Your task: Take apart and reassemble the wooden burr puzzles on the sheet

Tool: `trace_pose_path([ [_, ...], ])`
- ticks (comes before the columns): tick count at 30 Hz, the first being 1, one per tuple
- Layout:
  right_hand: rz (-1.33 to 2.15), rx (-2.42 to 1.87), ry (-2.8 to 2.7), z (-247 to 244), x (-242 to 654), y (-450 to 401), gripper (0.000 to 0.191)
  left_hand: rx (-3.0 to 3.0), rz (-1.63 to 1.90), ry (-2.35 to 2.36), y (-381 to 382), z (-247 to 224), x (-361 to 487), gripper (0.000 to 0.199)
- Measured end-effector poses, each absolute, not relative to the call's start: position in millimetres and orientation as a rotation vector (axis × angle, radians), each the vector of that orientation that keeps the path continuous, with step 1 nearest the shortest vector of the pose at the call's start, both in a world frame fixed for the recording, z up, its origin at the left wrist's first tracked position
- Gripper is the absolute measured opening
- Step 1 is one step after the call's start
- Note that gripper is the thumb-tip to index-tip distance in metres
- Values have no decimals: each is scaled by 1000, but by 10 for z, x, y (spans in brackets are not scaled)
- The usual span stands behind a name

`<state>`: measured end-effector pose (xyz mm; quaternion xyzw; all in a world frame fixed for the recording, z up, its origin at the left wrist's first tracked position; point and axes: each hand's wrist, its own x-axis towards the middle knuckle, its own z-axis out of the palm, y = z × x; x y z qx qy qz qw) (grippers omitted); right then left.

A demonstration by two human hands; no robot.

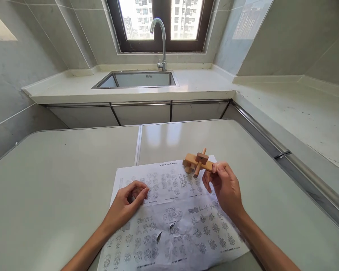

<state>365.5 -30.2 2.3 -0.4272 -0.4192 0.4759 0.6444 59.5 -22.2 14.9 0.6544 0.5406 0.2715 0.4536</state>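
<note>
Near: left hand [134, 195] is loosely curled on the printed sheet [158, 210] | right hand [222, 184] is pinching one end of the wooden puzzle [197, 162], over sheet's far right corner | tabletop [59, 180]: wide bare space left and right, its far edge near the cabinets [141, 113]

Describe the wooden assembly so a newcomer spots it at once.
On the pale table lies a creased, printed sheet. At its far right corner, the right hand holds the wooden assembly: crossed bars, chunky and orange-brown, unlike the flat white sheet.
</note>
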Motion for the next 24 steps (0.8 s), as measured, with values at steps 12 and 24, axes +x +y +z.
trace_pose_path([
  [12, 1595, -734, -1317, -75, 3218, -599, 37, 1377, 623, 1046, -396, 151, 723, 42],
  [24, 1651, -963, -1244, -171, 3136, -586, 34, 1401, 610, 1110, -403, 175, 782, 36],
])
